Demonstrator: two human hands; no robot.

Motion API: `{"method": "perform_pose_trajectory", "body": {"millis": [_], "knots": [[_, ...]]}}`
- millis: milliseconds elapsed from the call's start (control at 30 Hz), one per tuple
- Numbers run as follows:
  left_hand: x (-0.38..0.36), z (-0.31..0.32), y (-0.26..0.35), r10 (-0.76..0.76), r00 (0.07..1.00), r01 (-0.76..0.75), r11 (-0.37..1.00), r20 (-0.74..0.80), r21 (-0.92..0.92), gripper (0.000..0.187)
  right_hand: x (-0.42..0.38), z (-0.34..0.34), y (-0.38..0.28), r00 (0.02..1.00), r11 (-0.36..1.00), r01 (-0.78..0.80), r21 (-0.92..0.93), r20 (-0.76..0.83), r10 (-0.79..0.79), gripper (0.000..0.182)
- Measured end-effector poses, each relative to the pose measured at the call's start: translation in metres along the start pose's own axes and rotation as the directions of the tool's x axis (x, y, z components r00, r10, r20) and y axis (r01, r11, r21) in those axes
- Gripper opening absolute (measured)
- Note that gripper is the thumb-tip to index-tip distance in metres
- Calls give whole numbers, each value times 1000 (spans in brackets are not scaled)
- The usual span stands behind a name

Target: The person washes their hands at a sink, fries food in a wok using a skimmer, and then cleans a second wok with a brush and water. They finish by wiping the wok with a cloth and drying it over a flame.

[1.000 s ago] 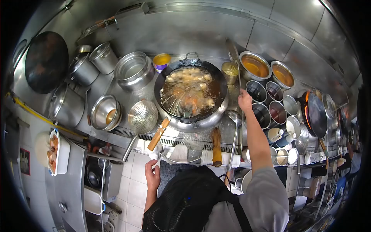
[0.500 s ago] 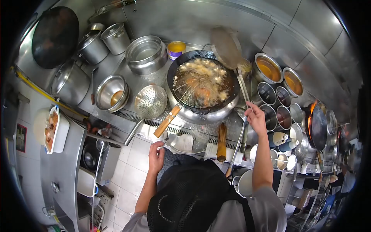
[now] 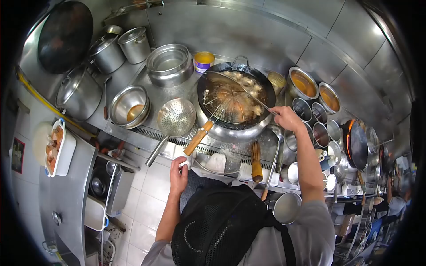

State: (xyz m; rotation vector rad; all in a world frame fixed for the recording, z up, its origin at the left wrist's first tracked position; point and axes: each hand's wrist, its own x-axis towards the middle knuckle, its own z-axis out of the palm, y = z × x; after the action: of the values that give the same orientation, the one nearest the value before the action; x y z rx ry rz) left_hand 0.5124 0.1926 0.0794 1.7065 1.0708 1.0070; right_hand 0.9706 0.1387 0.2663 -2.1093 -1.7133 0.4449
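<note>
My right hand [image 3: 287, 119] grips the thin metal handle of a round skimmer [image 3: 222, 79], whose dark disc is tilted over the wok's left part. Pale pieces bubble in brown oil in the black wok [image 3: 269, 88]. A wire strainer [image 3: 228, 106] lies in the oil, its wooden handle [image 3: 199, 138] resting across the near rim. Close below that handle's end is my left hand [image 3: 179, 175], fingers curled beside a small white item [image 3: 186, 162]; what they hold is unclear.
Left of the wok are a perforated ladle [image 3: 176, 117], nested metal bowls [image 3: 128, 106], a large pot [image 3: 169, 66] and a yellow-topped tin [image 3: 204, 61]. A bamboo brush [image 3: 257, 166] and long ladle [image 3: 274, 153] lie nearer. Sauce bowls [image 3: 303, 82] and a second wok [image 3: 358, 144] stand right.
The skimmer's disc has swung from above the wok's right rim to its left part, low over the oil. My right hand has moved slightly up and left. The left hand has barely moved.
</note>
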Motion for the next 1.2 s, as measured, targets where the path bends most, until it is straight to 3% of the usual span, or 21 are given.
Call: {"method": "perform_pose_trajectory", "body": {"millis": [267,400,467,500,567,633,667,700,767,833,900,1000,1033,1100,1200], "knots": [[16,-13,4,44,999,-45,998,-16,-37,26,-31,24,19,945,935,-294,200,-83,315,47],[27,-15,-1,61,998,-60,998,25,-31,28,-48,33,19,938,936,-281,210,-145,314,46],[42,-14,-2,88,995,-89,995,40,35,39,-53,40,20,939,992,-90,93,-323,115,43],[49,-11,-2,87,995,-89,995,43,35,39,-58,42,21,939,991,-92,94,-323,118,43],[64,-1,5,208,977,-214,939,50,269,56,-70,30,-7,917,957,-153,246,-326,230,44],[78,11,9,264,959,-285,896,107,341,60,-87,25,-22,920,930,-177,323,-280,272,46],[81,15,5,306,938,-347,845,164,407,65,-96,27,-31,903,840,-216,497,-225,366,47],[85,18,1,305,938,-346,843,163,412,65,-103,33,-37,881,717,-249,651,-155,446,48],[95,26,-4,66,931,-215,894,359,393,67,-108,49,-40,884,648,-210,732,-140,445,47],[91,31,-1,129,921,-278,878,367,390,67,-111,60,-50,871,600,-211,772,-130,474,46],[85,36,5,63,927,-209,906,371,369,65,-111,67,-57,866,595,-230,770,-117,486,46],[79,38,7,87,924,-224,913,373,342,64,-104,73,-55,901,835,-219,505,-225,372,44],[79,38,11,67,921,-199,928,385,314,65,-104,71,-52,898,834,-221,505,-228,377,44],[76,37,18,67,915,-198,934,398,299,66,-103,67,-48,919,1000,10,7,-394,-6,41],[70,38,19,68,913,-195,939,402,284,66,-109,36,-77,959,994,-74,85,-266,94,40]]}}
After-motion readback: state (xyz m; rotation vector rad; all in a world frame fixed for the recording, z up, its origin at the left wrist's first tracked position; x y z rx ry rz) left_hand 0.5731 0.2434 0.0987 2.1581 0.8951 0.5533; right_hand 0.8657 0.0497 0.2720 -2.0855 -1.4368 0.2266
